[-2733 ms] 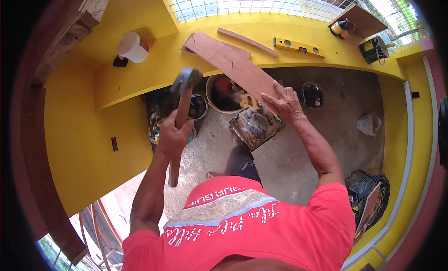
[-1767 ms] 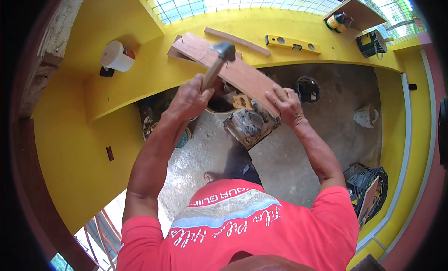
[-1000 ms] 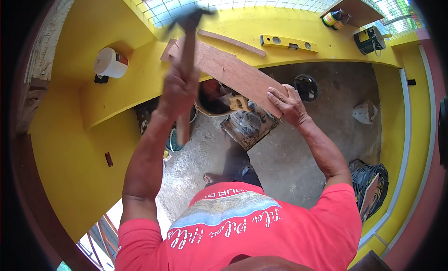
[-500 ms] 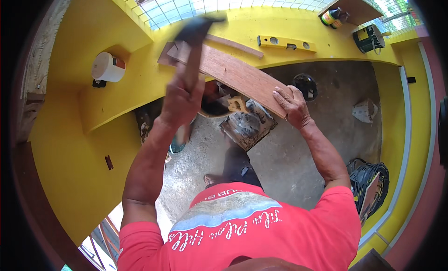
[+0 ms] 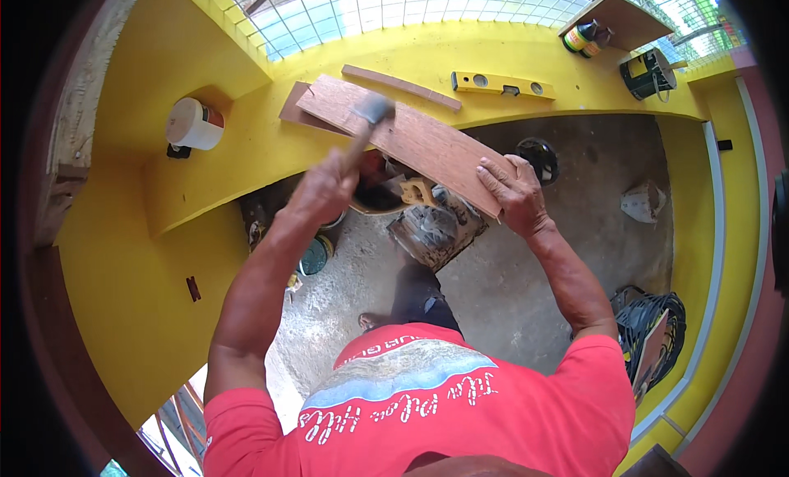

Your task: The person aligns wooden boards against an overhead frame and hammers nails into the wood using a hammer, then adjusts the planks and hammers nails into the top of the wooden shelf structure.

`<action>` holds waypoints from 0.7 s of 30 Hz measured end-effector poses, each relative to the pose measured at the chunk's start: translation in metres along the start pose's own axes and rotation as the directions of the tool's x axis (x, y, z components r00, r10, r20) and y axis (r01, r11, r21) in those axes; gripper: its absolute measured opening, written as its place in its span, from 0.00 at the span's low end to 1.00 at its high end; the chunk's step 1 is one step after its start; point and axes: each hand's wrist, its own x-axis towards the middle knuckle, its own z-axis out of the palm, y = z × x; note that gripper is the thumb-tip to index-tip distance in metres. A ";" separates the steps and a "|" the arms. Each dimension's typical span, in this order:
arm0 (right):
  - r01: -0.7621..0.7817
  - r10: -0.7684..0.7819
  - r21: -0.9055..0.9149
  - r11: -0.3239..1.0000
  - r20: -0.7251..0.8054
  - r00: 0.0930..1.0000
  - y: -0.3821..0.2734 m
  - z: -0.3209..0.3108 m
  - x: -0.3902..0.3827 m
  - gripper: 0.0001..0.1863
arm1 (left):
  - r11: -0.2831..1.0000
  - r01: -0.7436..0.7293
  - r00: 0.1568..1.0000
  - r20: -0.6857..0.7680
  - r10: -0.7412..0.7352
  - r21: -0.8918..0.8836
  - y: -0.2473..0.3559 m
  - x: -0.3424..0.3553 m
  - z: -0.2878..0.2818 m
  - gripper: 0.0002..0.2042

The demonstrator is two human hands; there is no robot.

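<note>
Grey-headed hammer (image 5: 371,109) meets a reddish-brown plank (image 5: 411,140) lying across the yellow ledge (image 5: 246,148).

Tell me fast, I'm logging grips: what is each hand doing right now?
Left hand: closed around the hammer handle.
Right hand: open, pressed flat on the wooden board.

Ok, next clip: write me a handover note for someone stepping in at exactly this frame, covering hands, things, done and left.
Left hand: gripping the wooden-handled hammer, head on the long reddish-brown wooden plank.
Right hand: flat on the plank's near end, pressing it down.
Plank lies slanted across the yellow curved counter, near end overhanging the floor. Yellow spirit level and thin wooden strip lie behind it.
Done: plank placed and held.
Left: cannot tell how much hammering remains.
</note>
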 end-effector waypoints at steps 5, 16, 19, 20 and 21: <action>-0.074 0.089 0.141 0.987 -0.108 0.990 -0.004 -0.043 0.016 0.19 | 0.979 0.195 0.980 0.031 -0.198 0.063 0.024 -0.018 -0.019 0.13; -0.077 0.184 0.352 0.933 -0.281 0.942 0.022 -0.244 0.234 0.12 | 0.881 0.472 0.868 -0.151 -0.473 -0.042 0.010 -0.094 -0.035 0.14; 0.051 0.016 0.272 0.961 -0.239 0.971 0.015 -0.281 0.283 0.12 | 0.881 0.472 0.881 -0.023 -0.472 0.000 0.010 -0.083 -0.023 0.16; 0.112 -0.053 0.253 0.961 -0.230 0.972 0.007 -0.283 0.291 0.12 | 0.888 0.461 0.887 0.030 -0.461 0.013 0.013 -0.077 -0.023 0.18; 0.138 -0.086 0.217 0.966 -0.231 0.969 0.008 -0.274 0.306 0.12 | 0.887 0.462 0.886 0.023 -0.463 0.012 0.019 -0.066 -0.025 0.18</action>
